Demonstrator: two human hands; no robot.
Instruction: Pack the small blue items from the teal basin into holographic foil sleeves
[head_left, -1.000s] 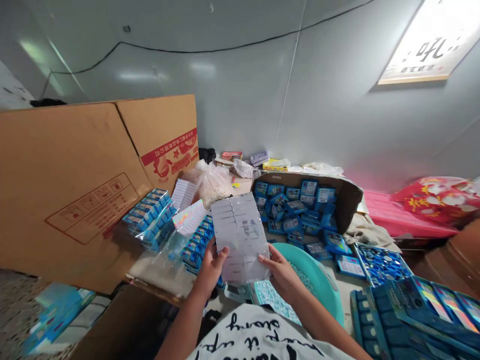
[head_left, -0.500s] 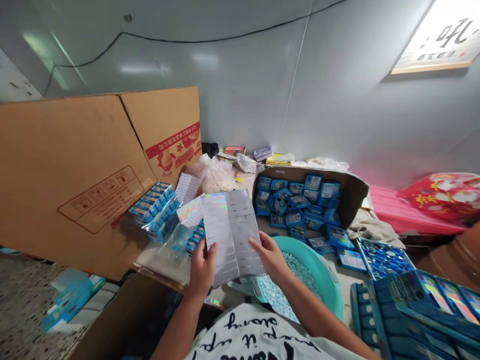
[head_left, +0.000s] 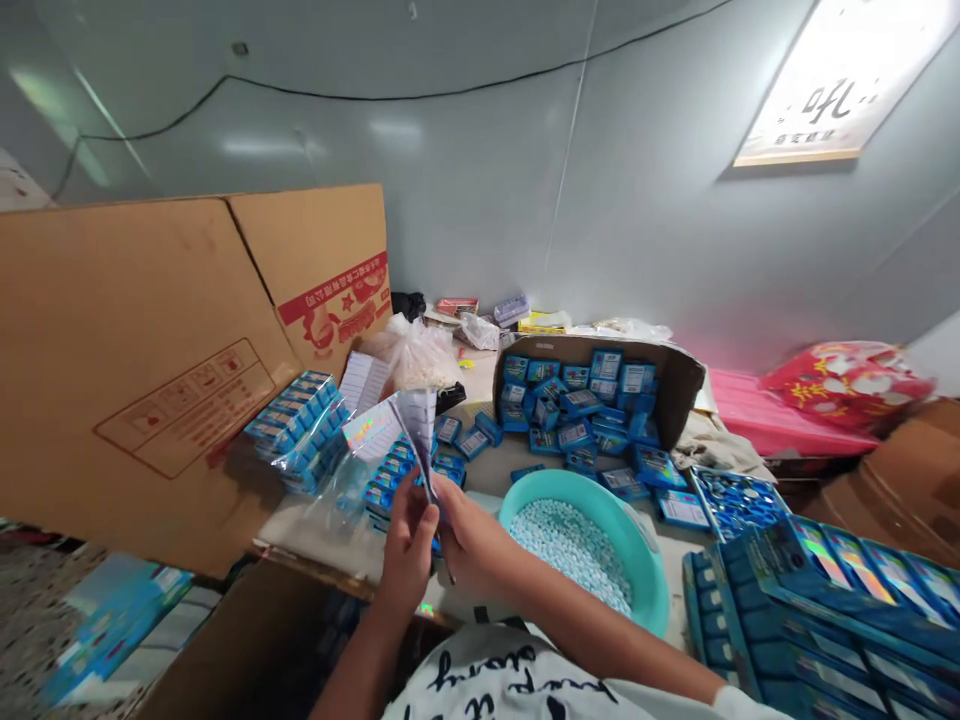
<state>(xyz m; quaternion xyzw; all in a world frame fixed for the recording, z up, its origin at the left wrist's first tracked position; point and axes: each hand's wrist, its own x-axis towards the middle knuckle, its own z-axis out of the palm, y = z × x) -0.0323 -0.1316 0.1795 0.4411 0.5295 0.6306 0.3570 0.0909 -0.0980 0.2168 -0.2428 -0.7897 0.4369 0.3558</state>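
Between my two hands stands a folded card sheet (head_left: 417, 425), pale grey with printed lines, seen nearly edge-on. My left hand (head_left: 407, 550) is closed on its lower left side, thumb up. My right hand (head_left: 469, 530) grips the lower right side, its fingers close to the left ones and partly hidden. Just behind the hands sit rows of small blue boxes (head_left: 384, 478). A shiny-edged flat card (head_left: 373, 430) leans beside them. To the right of my right hand is a turquoise basin (head_left: 654, 575) holding many pale blue pellets (head_left: 574, 550).
A tall cardboard carton (head_left: 172, 340) stands at left, with plastic-wrapped blue boxes (head_left: 300, 425) against it. An open carton (head_left: 686, 385) lies on its side, blue boxes spilling out. Stacked blue display boxes (head_left: 825, 600) fill the right front, near a tray of blue pieces (head_left: 739, 500).
The card sheet, spread open before, is now folded together lengthwise. My right hand has moved left, close to my left hand. The view has shifted slightly to the right.
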